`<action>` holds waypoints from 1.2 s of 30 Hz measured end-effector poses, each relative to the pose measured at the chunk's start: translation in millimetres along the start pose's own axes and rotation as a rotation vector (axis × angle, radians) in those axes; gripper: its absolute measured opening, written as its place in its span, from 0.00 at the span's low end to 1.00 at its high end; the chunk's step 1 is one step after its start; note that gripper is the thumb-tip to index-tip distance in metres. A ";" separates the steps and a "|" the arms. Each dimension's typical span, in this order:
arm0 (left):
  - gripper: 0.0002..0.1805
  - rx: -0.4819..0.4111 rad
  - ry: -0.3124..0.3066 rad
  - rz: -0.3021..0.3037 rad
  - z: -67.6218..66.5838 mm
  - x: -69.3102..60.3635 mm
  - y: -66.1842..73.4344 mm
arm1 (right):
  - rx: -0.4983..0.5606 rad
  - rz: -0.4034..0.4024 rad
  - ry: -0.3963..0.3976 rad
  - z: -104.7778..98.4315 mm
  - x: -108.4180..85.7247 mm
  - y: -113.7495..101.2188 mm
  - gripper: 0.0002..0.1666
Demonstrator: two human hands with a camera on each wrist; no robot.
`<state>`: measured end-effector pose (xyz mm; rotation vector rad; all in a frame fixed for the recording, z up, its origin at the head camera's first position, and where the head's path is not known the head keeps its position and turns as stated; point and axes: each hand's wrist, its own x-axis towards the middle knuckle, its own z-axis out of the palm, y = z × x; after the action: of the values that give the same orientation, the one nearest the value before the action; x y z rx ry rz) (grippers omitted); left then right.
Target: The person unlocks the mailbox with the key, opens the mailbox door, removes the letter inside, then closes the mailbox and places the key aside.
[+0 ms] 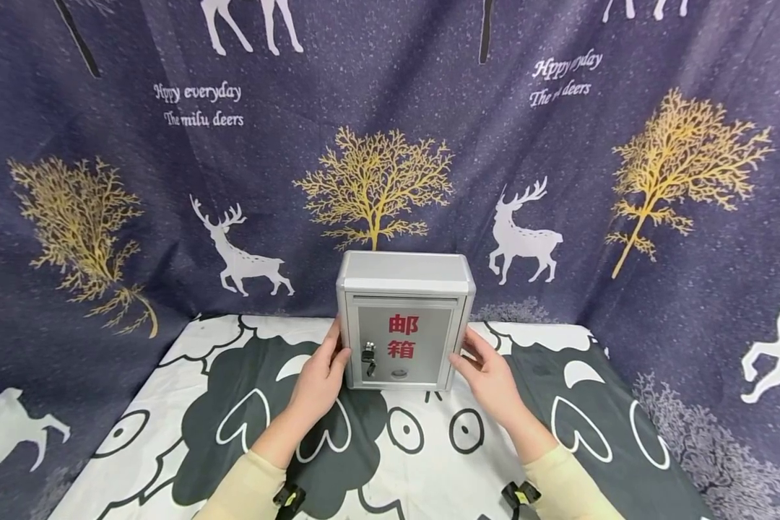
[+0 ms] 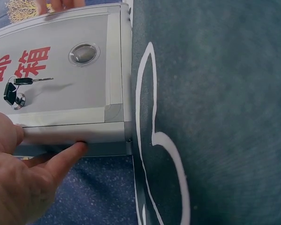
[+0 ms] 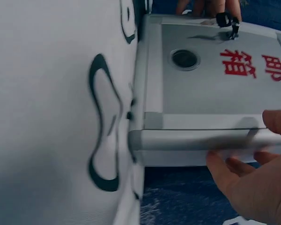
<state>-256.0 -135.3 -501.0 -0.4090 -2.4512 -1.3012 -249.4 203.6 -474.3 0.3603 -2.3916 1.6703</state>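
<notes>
a dark blue backdrop (image 1: 390, 94) printed with deer and gold trees hangs behind a cloth-covered worktop (image 1: 422, 462) with cartoon sheep on it. the silver metal mailbox (image 1: 406, 325) is near the worktop's far edge, between the two hands; it appears to rest on the cloth, though a slight lift cannot be ruled out.

the left hand (image 1: 321, 375) and right hand (image 1: 490, 375) each grip one side, partly closed, thumb at the front edge and fingers along the side wall.

as far as can be judged, the grasp is made and the mailbox is upright; release is not yet done. its door is shut, with keys (image 1: 367, 354) at the lock.

the lettered front faces the person nearly square on, characters upright. the long axis seems vertical, foreshortened from above.
</notes>
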 end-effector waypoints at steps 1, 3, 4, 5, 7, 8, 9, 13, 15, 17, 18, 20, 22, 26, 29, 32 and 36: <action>0.38 0.002 0.001 -0.001 0.1 0.0 0.0 | -0.003 -0.023 0.014 0.2 -1.0 -2.9 0.41; 0.38 -0.001 0.000 -0.003 0.1 0.2 -0.2 | -0.015 -0.085 0.049 1.1 -3.4 -9.0 0.42; 0.38 -0.003 -0.002 -0.006 0.0 0.1 -0.1 | -0.026 -0.128 0.071 1.5 -4.8 -12.1 0.42; 0.38 -0.004 -0.004 -0.006 -0.1 0.0 0.0 | -0.040 -0.176 0.091 2.1 -6.4 -15.2 0.43; 0.38 -0.008 -0.008 -0.010 -0.8 -0.5 0.6 | -0.071 -0.285 0.135 4.0 -8.4 -19.8 0.44; 0.38 -0.008 -0.008 -0.011 -1.2 -0.7 0.8 | -0.085 -0.344 0.161 5.2 -9.1 -21.9 0.44; 0.38 -0.009 -0.009 -0.013 -1.5 -0.9 0.9 | -0.097 -0.405 0.187 6.5 -9.7 -23.8 0.43; 0.38 -0.010 -0.008 -0.018 -1.9 -0.6 0.8 | -0.168 -0.608 0.299 11.3 -10.7 -30.0 0.39; 0.38 -0.012 -0.007 -0.014 -1.8 -0.2 0.3 | -0.203 -0.671 0.345 13.4 -11.5 -32.5 0.37; 0.38 -0.012 -0.005 -0.009 -1.5 -0.1 -0.4 | -0.225 -0.686 0.367 15.5 -13.3 -34.8 0.34; 0.38 -0.010 -0.003 -0.005 -1.4 -0.1 -0.4 | -0.233 -0.685 0.371 16.7 -14.4 -35.4 0.33; 0.38 -0.011 -0.002 0.000 -1.0 0.1 -0.9 | -0.228 -0.665 0.357 19.7 -16.7 -36.3 0.32; 0.38 -0.010 -0.002 0.001 -0.6 0.3 -1.1 | -0.233 -0.642 0.341 23.6 -18.9 -35.8 0.32; 0.38 -0.011 -0.003 0.002 -0.7 0.3 -1.2 | -0.256 -0.642 0.301 33.2 -20.4 -34.3 0.31; 0.38 -0.017 -0.007 0.002 -1.3 0.0 -0.9 | -0.278 -0.637 0.259 41.4 -20.8 -33.3 0.30; 0.38 -0.034 -0.015 -0.004 -2.0 0.0 -0.7 | -0.327 -0.590 0.209 50.3 -22.5 -32.8 0.29; 0.38 -0.054 -0.019 -0.010 -2.8 -0.6 -1.2 | -0.376 -0.486 0.131 62.2 -24.1 -34.3 0.29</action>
<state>-255.5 -138.3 -500.7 -0.4253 -2.4408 -1.3765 -217.5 135.8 -472.2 0.6739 -2.2202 0.9831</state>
